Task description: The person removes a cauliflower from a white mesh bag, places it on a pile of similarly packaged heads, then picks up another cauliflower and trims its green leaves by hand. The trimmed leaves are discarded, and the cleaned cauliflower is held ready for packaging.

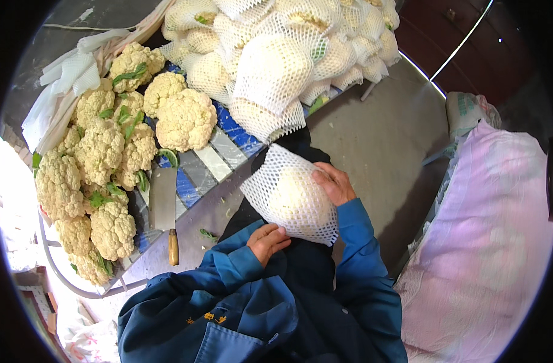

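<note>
A cauliflower head in a white foam net sleeve (294, 195) rests over my lap, between my two hands. My right hand (334, 183) grips its upper right side, fingers spread over the mesh. At its lower left edge, my left hand (268, 242) touches the net with bent fingers; whether it grips is unclear. Left of my lap, a cleaver (163, 199) with a wooden handle lies at the table's edge. Bare cauliflower heads (185, 119) with bits of green leaf are heaped on the striped table (218, 152). Several netted cauliflowers (276, 68) are piled at its far end.
White foam net sleeves (74, 72) lie bunched along the table's far left side. A pink cloth (489, 236) covers something large on my right, with a sack (469, 113) behind it. Leaf scraps (208, 234) are on the floor below the table.
</note>
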The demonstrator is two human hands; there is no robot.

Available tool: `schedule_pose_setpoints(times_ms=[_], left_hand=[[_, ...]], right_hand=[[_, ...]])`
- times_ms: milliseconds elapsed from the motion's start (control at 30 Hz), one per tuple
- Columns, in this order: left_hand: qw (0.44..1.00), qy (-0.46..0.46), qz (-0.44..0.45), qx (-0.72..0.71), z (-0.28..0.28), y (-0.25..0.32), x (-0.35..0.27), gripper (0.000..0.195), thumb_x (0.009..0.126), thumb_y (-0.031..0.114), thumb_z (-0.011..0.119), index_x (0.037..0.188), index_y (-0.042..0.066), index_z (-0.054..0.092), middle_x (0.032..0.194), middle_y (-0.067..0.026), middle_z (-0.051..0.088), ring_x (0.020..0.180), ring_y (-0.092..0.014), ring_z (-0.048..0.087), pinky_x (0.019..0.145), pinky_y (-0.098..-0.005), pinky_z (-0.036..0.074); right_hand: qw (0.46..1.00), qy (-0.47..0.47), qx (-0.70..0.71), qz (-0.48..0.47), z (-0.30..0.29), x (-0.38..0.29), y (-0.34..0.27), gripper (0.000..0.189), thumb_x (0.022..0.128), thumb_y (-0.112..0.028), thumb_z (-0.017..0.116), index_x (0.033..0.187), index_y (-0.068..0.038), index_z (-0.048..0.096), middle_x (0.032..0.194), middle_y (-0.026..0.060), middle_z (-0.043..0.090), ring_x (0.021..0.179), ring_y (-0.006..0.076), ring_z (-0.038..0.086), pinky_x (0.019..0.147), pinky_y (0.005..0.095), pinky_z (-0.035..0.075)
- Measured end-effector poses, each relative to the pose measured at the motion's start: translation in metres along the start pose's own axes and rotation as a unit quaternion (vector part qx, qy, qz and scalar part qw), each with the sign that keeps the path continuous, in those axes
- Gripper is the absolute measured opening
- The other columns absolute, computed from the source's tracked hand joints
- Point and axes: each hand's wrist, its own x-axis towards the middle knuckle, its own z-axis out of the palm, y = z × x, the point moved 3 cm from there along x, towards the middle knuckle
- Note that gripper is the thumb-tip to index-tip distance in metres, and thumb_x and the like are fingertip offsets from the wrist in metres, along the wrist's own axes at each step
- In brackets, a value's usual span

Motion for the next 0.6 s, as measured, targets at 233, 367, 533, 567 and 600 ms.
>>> schedule_pose_setpoints(times_ms=[233, 367, 533, 567, 600], left_hand=[[0.976, -0.026, 0.145, 0.162, 0.008, 0.053, 0.006, 0.043, 0.096, 0.023, 0.071, 0.127, -0.005, 0.063, 0.109, -0.0046, 0.071, 0.096, -0.014, 0.062, 0.087, -0.0291, 0.047], [0.848, 0.053, 0.292, 0.440, -0.003, 0.105, 0.051, 0.043, 0.089, 0.027, 0.080, 0.116, -0.003, 0.065, 0.081, -0.0072, 0.061, 0.077, -0.016, 0.058, 0.066, -0.0353, 0.044], [0.694, 0.125, 0.409, 0.580, -0.009, 0.114, 0.093, 0.053, 0.099, 0.046, 0.060, 0.123, -0.001, 0.065, 0.103, -0.0225, 0.066, 0.095, -0.044, 0.065, 0.081, -0.0522, 0.051], [0.708, 0.121, 0.387, 0.579, -0.016, 0.110, 0.096, 0.053, 0.099, 0.045, 0.061, 0.126, -0.001, 0.064, 0.109, -0.0236, 0.066, 0.100, -0.044, 0.064, 0.085, -0.0512, 0.051], [0.722, 0.119, 0.363, 0.577, -0.013, 0.113, 0.090, 0.054, 0.099, 0.044, 0.061, 0.128, -0.001, 0.064, 0.115, -0.0247, 0.065, 0.105, -0.044, 0.064, 0.089, -0.0501, 0.051]], right_hand=[[0.972, 0.224, 0.071, 0.012, -0.011, -0.059, -0.031, 0.056, 0.093, -0.039, 0.072, 0.128, 0.004, 0.065, 0.116, 0.0186, 0.073, 0.104, 0.0228, 0.068, 0.094, 0.0351, 0.052], [0.943, 0.306, 0.123, 0.043, -0.002, -0.074, -0.026, 0.052, 0.096, -0.036, 0.070, 0.126, 0.006, 0.066, 0.117, 0.0216, 0.072, 0.105, 0.0243, 0.068, 0.095, 0.0363, 0.052], [0.945, 0.323, 0.018, 0.051, 0.020, -0.066, 0.028, 0.053, 0.095, -0.037, 0.072, 0.127, 0.005, 0.067, 0.122, 0.0259, 0.069, 0.111, 0.0325, 0.068, 0.096, 0.0398, 0.052], [0.944, 0.326, 0.002, 0.043, 0.021, -0.064, 0.032, 0.053, 0.094, -0.037, 0.072, 0.127, 0.005, 0.067, 0.123, 0.0265, 0.069, 0.112, 0.0343, 0.068, 0.097, 0.0405, 0.052], [0.946, 0.322, -0.003, 0.041, 0.018, -0.062, 0.024, 0.053, 0.093, -0.038, 0.074, 0.126, 0.004, 0.068, 0.121, 0.0264, 0.068, 0.112, 0.0365, 0.067, 0.097, 0.0416, 0.052]])
